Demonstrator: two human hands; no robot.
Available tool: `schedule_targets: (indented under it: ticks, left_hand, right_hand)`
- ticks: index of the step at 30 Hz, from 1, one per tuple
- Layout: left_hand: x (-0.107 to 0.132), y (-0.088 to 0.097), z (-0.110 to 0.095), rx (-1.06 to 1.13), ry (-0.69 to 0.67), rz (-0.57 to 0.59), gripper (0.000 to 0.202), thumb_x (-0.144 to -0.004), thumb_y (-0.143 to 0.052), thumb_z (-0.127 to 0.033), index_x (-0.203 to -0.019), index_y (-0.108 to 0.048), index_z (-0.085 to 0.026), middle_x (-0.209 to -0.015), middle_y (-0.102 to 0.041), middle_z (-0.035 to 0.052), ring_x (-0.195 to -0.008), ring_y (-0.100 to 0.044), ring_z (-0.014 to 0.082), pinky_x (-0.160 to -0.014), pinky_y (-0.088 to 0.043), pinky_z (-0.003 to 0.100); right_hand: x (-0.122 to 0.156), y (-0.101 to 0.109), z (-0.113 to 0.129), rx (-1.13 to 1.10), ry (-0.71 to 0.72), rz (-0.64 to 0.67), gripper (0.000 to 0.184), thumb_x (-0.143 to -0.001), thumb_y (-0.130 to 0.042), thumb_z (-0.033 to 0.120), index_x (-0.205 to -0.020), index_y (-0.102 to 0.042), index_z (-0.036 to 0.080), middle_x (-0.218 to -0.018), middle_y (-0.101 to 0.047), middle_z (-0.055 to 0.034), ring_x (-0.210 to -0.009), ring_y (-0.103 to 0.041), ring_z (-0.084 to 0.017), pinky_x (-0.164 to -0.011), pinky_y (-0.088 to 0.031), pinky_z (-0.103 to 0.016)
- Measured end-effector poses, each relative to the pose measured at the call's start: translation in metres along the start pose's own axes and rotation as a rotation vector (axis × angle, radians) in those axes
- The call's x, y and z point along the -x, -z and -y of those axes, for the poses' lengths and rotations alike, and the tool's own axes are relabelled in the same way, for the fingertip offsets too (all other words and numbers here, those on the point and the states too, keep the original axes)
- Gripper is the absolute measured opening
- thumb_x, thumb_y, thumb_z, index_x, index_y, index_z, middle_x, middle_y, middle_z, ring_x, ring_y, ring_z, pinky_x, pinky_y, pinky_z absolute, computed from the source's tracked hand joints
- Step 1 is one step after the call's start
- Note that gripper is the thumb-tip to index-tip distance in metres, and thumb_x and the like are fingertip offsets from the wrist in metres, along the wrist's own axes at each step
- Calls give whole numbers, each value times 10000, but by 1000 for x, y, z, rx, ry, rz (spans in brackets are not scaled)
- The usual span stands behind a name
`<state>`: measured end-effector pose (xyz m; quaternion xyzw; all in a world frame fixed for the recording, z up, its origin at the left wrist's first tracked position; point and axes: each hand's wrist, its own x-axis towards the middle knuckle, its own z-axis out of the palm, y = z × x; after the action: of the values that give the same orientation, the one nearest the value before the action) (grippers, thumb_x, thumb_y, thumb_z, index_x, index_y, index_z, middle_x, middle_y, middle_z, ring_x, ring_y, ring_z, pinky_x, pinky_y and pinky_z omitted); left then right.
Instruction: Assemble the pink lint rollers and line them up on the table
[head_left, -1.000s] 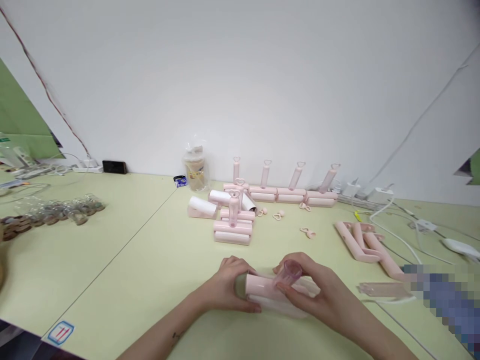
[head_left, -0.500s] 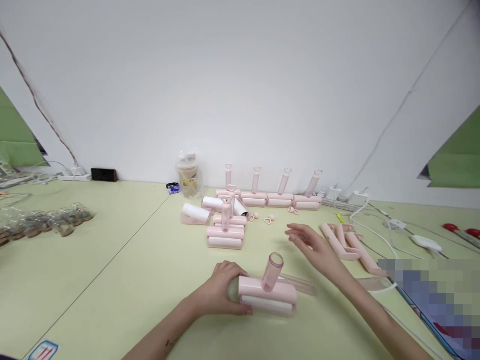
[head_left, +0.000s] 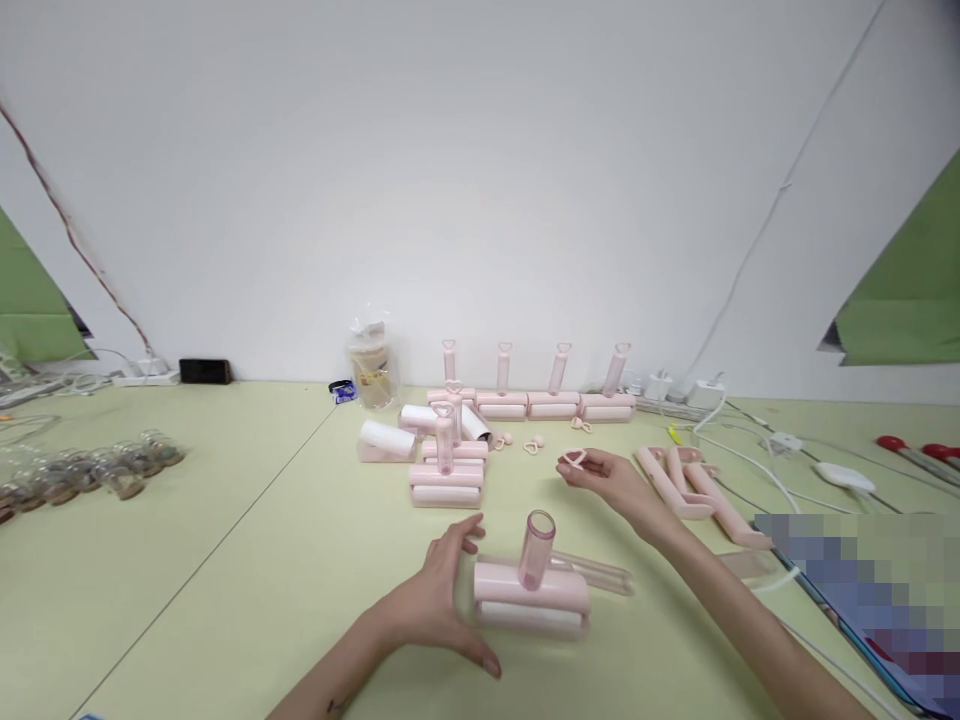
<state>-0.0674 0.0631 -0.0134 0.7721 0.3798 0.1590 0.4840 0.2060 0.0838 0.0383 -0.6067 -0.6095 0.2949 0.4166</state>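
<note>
A pink lint roller (head_left: 531,596) lies on the green table in front of me, its open tube handle (head_left: 536,548) standing up. My left hand (head_left: 442,590) rests against the roller's left end, fingers spread. My right hand (head_left: 606,477) reaches out beyond it and pinches a small pink heart-shaped cap (head_left: 576,459) between the fingertips. A clear plastic cover (head_left: 592,572) lies just behind the roller.
Several finished rollers (head_left: 555,402) stand in a row at the wall, more are stacked (head_left: 445,480) in the middle. Loose caps (head_left: 532,444), pink handles (head_left: 686,482), cables and chargers (head_left: 697,392) lie right. A jar (head_left: 369,364) and small glass bottles (head_left: 112,468) stand left.
My right hand left the roller's handle, reached forward and closed on a small pink cap. My left hand loosened on the roller's end and its fingers spread.
</note>
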Motion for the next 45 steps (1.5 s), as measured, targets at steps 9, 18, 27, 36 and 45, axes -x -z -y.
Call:
schedule_targets:
  ticks: [9, 18, 27, 36, 45]
  left_hand:
    - [-13, -18, -62, 278, -305, -163, 624, -689, -676, -330, -1128, -238, -255, -1197, -423, 90, -1131, -405, 239, -912, -354, 392]
    - [-35, -35, -73, 587, -333, -53, 234, -790, -536, -374, -823, -398, -188, -730, -359, -27, -635, -375, 95, -568, -327, 232]
    - [-37, -35, -75, 736, -332, 3, 201, -703, -488, -162, -890, -417, -168, -588, -330, -68, -538, -269, 76, -486, -230, 212]
    - [-36, -35, -73, 815, -344, 38, 280, -712, -515, -162, -983, -446, -162, -609, -324, -67, -539, -272, 71, -487, -230, 197]
    - [-44, -30, -84, 741, -289, -27, 529, -705, -455, -648, -455, -408, -184, -366, -355, -46, -453, -433, 106, -529, -359, 243]
  right_hand:
    - [55, -26, 68, -393, 194, 89, 208, -704, -675, 393, -791, -630, 210, -889, -698, -55, -919, -624, -235, -773, -504, -333]
    - [65, -39, 67, -82, 304, -61, 100, -718, -616, 281, -792, -640, 217, -799, -680, -33, -799, -622, -219, -701, -508, -318]
    - [62, -39, 55, -220, 335, -52, 114, -755, -619, 320, -796, -651, 218, -846, -695, -60, -817, -641, -219, -728, -516, -325]
    - [63, -42, 54, -265, 318, -74, 117, -766, -611, 328, -751, -629, 214, -774, -681, -46, -787, -649, -215, -669, -511, -292]
    - [64, -46, 53, -263, 395, -102, 113, -801, -571, 311, -785, -621, 211, -803, -681, -55, -728, -632, -199, -652, -520, -317]
